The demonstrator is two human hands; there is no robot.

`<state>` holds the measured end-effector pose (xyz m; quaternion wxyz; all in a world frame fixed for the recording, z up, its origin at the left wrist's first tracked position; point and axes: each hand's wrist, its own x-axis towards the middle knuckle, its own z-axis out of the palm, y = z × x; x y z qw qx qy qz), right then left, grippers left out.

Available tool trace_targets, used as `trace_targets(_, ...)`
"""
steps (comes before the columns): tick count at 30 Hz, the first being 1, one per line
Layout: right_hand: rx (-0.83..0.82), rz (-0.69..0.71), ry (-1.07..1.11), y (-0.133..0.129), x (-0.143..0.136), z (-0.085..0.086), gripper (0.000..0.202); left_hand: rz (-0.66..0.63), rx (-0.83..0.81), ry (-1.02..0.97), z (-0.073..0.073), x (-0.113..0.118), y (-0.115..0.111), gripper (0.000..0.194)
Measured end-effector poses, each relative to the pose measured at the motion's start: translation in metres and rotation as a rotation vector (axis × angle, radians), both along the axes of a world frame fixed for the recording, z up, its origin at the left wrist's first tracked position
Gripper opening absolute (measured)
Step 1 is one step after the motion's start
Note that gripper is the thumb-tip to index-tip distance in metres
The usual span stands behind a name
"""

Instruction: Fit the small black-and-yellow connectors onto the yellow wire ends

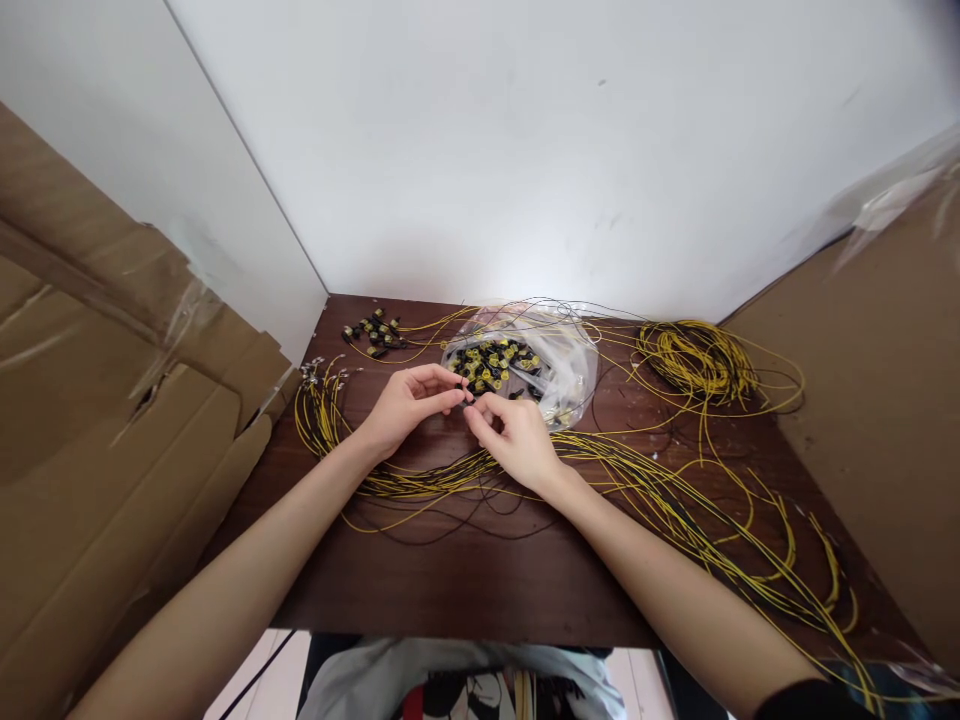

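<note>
Fingertip work on dark piece, pinched in left hand and right hand, just short of bag with yellow-black parts; wires nearer the body. Likely fine adjustment; calls for steady pinch, careful alignment.

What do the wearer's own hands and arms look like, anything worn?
Left hand and right hand are ungloved, with no rings visible. Both forearms are bare, no watch or bracelet showing. Plain black sleeve edge on the right arm, at the frame's bottom; no left sleeve in view.
</note>
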<state>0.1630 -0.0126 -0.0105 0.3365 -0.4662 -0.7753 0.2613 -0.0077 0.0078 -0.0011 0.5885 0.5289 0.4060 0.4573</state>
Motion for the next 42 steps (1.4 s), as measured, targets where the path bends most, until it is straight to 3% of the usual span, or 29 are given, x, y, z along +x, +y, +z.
trace_targets(17, 0.011, 0.006, -0.028, -0.0002, -0.0005, 0.0022, 0.026, 0.115, -0.120, -0.217, 0.0030, 0.0010, 0.0029, 0.024)
trace_targets(27, 0.023, 0.015, -0.042, -0.0008, 0.0003, 0.0010, 0.036, 0.109, -0.110, -0.211, 0.0041, 0.0000, 0.0028, 0.024)
trace_targets(42, 0.028, 0.015, -0.066, -0.0001, 0.0001, -0.0007, 0.035, 0.040, -0.059, -0.178, 0.0024, -0.0026, 0.0024, 0.019)
